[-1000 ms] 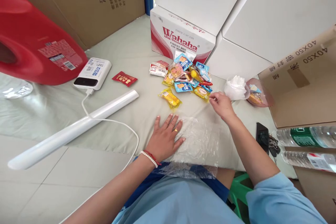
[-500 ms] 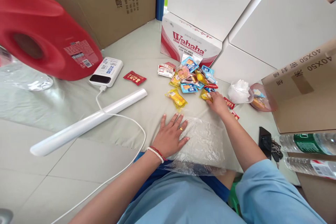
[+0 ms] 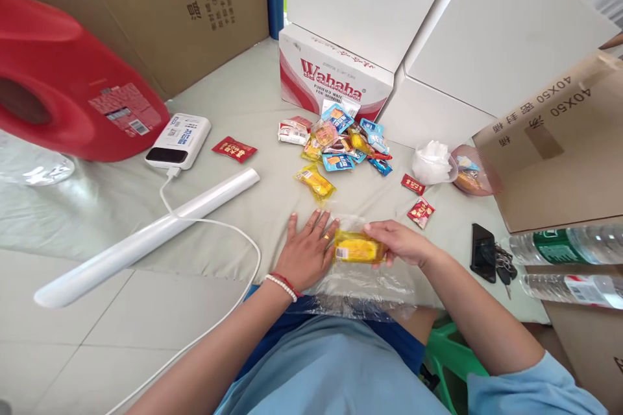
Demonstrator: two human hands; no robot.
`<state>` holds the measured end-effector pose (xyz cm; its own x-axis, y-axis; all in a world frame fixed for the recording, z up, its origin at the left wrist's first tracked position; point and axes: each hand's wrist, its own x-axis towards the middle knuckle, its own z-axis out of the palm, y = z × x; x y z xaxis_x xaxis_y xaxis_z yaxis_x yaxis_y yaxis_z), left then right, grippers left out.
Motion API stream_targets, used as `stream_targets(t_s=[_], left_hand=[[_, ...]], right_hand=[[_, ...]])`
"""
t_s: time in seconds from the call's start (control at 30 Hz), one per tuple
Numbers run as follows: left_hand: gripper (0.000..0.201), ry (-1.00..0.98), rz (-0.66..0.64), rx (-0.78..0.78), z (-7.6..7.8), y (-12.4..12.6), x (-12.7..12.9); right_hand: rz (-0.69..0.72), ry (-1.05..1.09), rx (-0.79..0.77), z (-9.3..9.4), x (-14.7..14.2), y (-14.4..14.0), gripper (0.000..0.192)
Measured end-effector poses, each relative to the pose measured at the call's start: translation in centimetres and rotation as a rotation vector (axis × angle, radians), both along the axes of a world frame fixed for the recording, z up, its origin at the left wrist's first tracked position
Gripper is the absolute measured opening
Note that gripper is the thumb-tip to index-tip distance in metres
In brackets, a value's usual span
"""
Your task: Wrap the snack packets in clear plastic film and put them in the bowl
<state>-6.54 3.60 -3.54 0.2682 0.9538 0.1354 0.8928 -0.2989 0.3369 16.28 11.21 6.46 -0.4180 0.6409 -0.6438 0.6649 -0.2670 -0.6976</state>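
A small yellow foil snack packet is pinched by the fingers of the right hand just above a crinkled clear plastic bag on the pale green tabletop. The bag's left edge is pressed flat by the left hand (fingers spread). A heap of colourful snack packets lies farther back.

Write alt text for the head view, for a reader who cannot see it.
A person's right hand holds a yellow snack packet over a clear plastic bag, which the left hand presses flat on a pale green tablecloth. Beyond lies a pile of snack packets before a Wahaha box; a white roll lies at left.
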Motion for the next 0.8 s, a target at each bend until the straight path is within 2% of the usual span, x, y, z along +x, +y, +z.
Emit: stream_targets(t_s=[0.1,0.13,0.2,0.27,0.3,0.4,0.5,0.67,0.8], left_hand=[[0.051,0.008,0.012,0.012,-0.1,0.0,0.1],[0.05,0.011,0.012,0.014,-0.2,0.0,0.1],[0.05,0.018,0.01,0.016,-0.2,0.0,0.1],[0.051,0.026,0.015,0.017,-0.2,0.0,0.1],[0.051,0.03,0.018,0.016,-0.2,0.0,0.1],[0.053,0.043,0.021,0.008,0.0,0.0,0.2],[0.053,0.054,0.03,0.01,0.0,0.0,0.2],[0.051,0.075,0.045,0.01,-0.2,0.2,0.3],[0.05,0.057,0.037,0.005,0.1,0.2,0.1]], right_hand=[[0.071,-0.403,0.495,-1.3,0.5,-1.0,0.048],[0.111,-0.481,0.646,-1.4,0.9,-1.3,0.044],[0.232,-0.479,0.81,-1.1,1.3,-1.8,0.037],[0.388,-0.389,0.845,-0.9,0.9,-2.5,0.035],[0.457,-0.369,0.843,-1.0,0.4,-2.8,0.04],[0.554,-0.44,0.814,-2.1,-1.1,-3.5,0.053],[0.508,-0.516,0.789,-3.0,-0.7,-3.7,0.049],[0.402,-0.485,0.752,-2.3,1.9,-4.4,0.046],[0.419,-0.43,0.743,-2.6,1.1,-5.5,0.047]])
